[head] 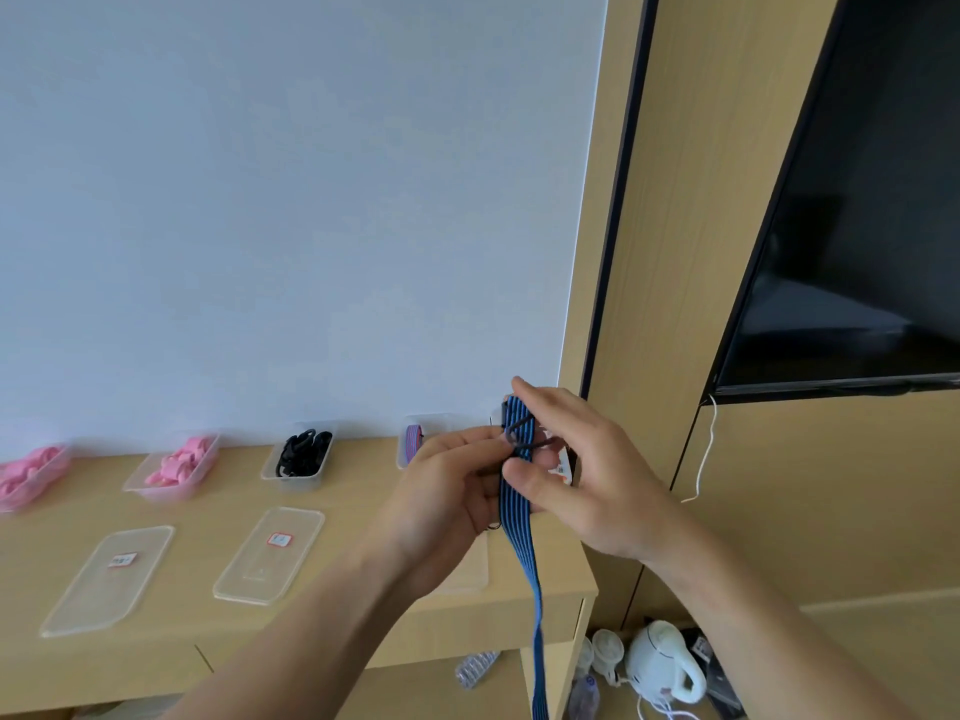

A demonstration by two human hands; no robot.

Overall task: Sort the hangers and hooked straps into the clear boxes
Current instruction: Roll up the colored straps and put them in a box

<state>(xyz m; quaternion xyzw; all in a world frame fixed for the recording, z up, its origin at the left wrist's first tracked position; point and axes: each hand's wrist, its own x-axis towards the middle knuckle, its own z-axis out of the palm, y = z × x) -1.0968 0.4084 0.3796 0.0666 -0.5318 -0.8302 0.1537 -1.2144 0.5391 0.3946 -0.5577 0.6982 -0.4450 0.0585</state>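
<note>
Both hands are raised over the right end of the desk [353, 517], forearms converging. The left hand [447, 496] curls its fingers round a blue striped hooked strap [514, 506]. The right hand [592, 480] pinches it from the opposite side, so each grip holds the strap. The strap's tail hangs down past the desk edge.
</note>
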